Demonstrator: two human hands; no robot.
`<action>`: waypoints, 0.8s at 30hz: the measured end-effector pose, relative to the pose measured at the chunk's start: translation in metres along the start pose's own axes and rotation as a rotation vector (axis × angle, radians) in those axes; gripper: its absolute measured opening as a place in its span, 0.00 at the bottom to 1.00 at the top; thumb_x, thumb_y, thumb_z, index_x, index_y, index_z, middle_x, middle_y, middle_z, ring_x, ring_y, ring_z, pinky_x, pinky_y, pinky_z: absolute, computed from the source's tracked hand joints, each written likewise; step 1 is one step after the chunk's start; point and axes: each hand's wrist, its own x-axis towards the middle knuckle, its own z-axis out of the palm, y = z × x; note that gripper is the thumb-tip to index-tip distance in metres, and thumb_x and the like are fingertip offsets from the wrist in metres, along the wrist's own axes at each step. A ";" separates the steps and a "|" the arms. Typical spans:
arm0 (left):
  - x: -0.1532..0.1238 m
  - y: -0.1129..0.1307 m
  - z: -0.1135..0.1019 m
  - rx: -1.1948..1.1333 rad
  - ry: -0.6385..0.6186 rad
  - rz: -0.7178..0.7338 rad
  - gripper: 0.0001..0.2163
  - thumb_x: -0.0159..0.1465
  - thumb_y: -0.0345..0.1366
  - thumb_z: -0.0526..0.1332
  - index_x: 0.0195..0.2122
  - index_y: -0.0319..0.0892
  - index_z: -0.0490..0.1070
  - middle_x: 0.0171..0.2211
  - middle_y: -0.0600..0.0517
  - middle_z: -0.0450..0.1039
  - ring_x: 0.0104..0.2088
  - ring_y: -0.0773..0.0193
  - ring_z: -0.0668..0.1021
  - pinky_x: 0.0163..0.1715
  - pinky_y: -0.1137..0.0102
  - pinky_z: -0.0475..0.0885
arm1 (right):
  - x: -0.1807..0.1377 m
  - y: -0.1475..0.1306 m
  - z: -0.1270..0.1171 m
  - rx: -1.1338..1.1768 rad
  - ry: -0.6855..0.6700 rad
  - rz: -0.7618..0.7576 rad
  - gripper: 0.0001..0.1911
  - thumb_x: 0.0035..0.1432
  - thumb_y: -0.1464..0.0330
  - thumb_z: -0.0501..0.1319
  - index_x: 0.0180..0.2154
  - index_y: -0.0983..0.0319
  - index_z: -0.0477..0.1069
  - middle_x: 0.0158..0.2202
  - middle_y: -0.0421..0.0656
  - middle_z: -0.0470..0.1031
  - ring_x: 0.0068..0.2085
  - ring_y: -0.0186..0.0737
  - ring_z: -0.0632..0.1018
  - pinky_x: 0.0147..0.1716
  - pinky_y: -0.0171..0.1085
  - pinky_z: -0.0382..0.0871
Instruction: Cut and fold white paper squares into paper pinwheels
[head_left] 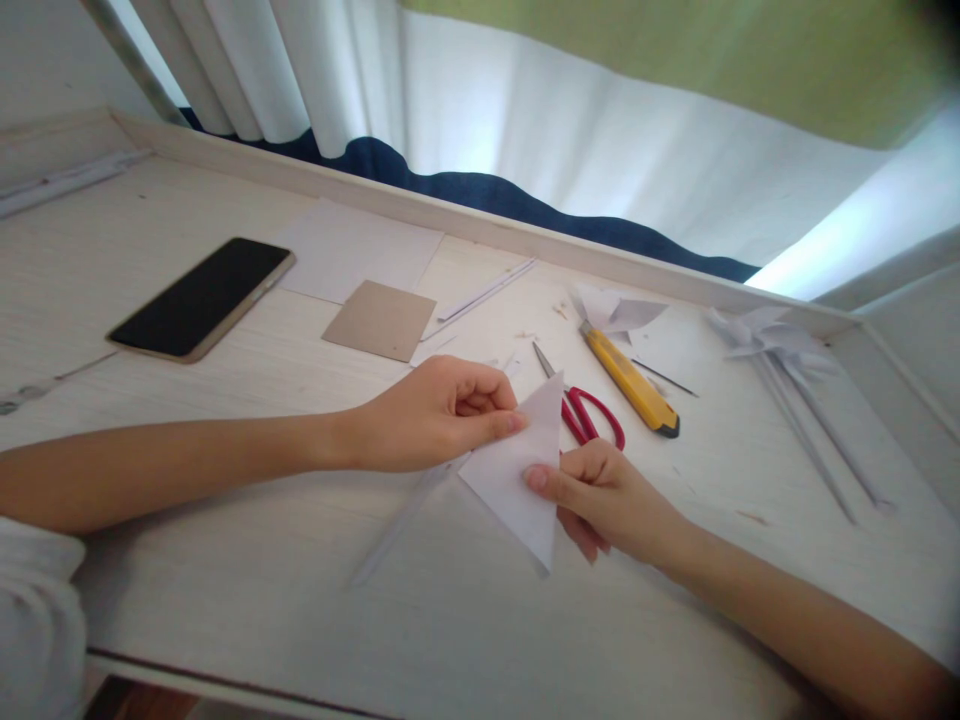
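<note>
Between my two hands is a white sheet of paper [517,480] folded into a triangle, held up above the table. My left hand [442,415] pinches its upper left edge between thumb and curled fingers. On the right edge, my right hand [607,495] grips the paper with the thumb on top and the fingers behind, partly hidden. Just beyond the paper lie scissors [592,415] with red handles, their blades pointing away to the left. A thin rolled paper stick [397,530] rests on the table below my left hand.
A yellow utility knife [630,380] lies beside a paper pinwheel [619,310]. Pinwheels on sticks [787,345] lie at the right. Further left are a cardboard square [380,320], a white sheet [360,245] and a phone [202,298]. A raised rim [480,235] borders the table.
</note>
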 end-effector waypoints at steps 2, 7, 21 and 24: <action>0.001 0.000 -0.001 0.019 0.003 0.011 0.07 0.57 0.34 0.57 0.25 0.37 0.66 0.20 0.57 0.65 0.21 0.75 0.65 0.18 0.81 0.59 | 0.000 -0.001 0.000 -0.014 -0.005 -0.006 0.31 0.53 0.53 0.51 0.07 0.64 0.58 0.05 0.35 0.57 0.09 0.21 0.55 0.08 0.26 0.44; 0.003 0.002 -0.006 0.041 0.048 0.019 0.07 0.56 0.35 0.57 0.24 0.37 0.66 0.20 0.57 0.65 0.21 0.75 0.66 0.19 0.81 0.60 | -0.001 -0.005 0.001 -0.019 -0.018 0.028 0.29 0.53 0.53 0.52 0.09 0.64 0.58 0.05 0.34 0.57 0.09 0.22 0.54 0.09 0.27 0.44; 0.010 0.001 -0.020 0.096 0.139 0.043 0.07 0.56 0.36 0.58 0.24 0.38 0.66 0.20 0.57 0.67 0.21 0.74 0.67 0.18 0.80 0.60 | 0.001 -0.006 -0.001 -0.047 -0.057 0.027 0.24 0.56 0.55 0.49 0.25 0.66 0.73 0.06 0.32 0.56 0.09 0.22 0.53 0.10 0.26 0.46; 0.011 0.000 -0.023 0.126 0.167 0.070 0.07 0.55 0.36 0.58 0.24 0.38 0.67 0.21 0.57 0.67 0.21 0.74 0.68 0.18 0.80 0.61 | 0.000 -0.006 0.000 -0.056 -0.064 0.007 0.23 0.58 0.57 0.47 0.31 0.66 0.73 0.07 0.32 0.56 0.09 0.23 0.54 0.11 0.25 0.48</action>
